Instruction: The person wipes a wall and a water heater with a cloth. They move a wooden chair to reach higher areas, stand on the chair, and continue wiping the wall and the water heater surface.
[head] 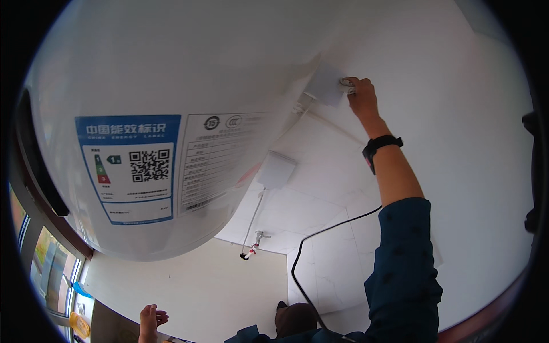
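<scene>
My right hand (363, 96), a black band on its wrist, is raised and pinches a crumpled pale cloth (346, 85) against the edge of a white cover plate (327, 85) on the wall. My left hand (152, 320) is low at the bottom left, its fingers slightly curled and apart, with nothing in it. A large white water heater tank (171, 64) with an energy label fills the upper left. Part of the wall plate's surroundings is hidden behind the tank.
Below the first plate is a second white box (277, 170) with a thin cord. A metal tap (260, 236) is on the marbled wall. A black cable (301, 244) hangs by my right arm. At lower left are a window (51, 266) and a yellow item (79, 324) on the sill.
</scene>
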Demonstrator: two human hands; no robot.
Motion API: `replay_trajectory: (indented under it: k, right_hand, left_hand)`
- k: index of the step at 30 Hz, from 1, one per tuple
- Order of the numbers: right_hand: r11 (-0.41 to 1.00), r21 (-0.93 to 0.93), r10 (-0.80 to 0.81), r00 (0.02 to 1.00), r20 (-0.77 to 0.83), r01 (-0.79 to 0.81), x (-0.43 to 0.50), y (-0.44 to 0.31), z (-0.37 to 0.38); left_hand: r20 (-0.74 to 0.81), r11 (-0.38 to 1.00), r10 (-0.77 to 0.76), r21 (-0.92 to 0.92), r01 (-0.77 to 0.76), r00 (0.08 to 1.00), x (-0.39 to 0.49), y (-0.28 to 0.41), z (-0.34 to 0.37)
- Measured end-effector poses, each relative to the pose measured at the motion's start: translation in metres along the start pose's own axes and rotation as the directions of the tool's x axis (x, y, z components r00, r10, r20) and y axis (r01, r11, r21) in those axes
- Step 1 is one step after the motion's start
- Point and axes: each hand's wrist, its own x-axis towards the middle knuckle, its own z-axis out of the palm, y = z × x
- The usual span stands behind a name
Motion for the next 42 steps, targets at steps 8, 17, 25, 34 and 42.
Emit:
replay_trajectory:
  k: [8, 17, 25, 34, 42]
  right_hand:
    - [0.996, 0.030, 0.090, 0.986, -0.138, -0.086, -0.031, -0.035, 0.018]
    - [0.999, 0.034, -0.037, 0.999, 0.008, 0.036, -0.060, -0.026, 0.003]
    - [0.998, 0.047, 0.050, 0.986, -0.157, -0.043, -0.043, -0.036, 0.015]
    - [0.997, 0.077, -0.002, 0.993, -0.114, 0.011, -0.057, -0.025, -0.012]
    - [0.999, 0.012, -0.030, 0.995, -0.094, 0.031, -0.065, -0.036, 0.006]
  left_hand:
    - [0.014, 1.000, -0.008, 0.025, 0.007, 1.000, 0.000, 0.015, 0.008]
    - [0.006, 0.999, -0.010, 0.044, 0.010, 1.000, -0.007, 0.017, 0.003]
    - [0.004, 0.999, -0.002, 0.038, 0.002, 1.000, -0.011, 0.013, 0.004]
    - [0.031, 0.998, 0.005, 0.066, -0.007, 1.000, -0.018, 0.018, 0.018]
    - [0.008, 0.998, -0.008, 0.066, 0.008, 1.000, -0.023, 0.007, 0.013]
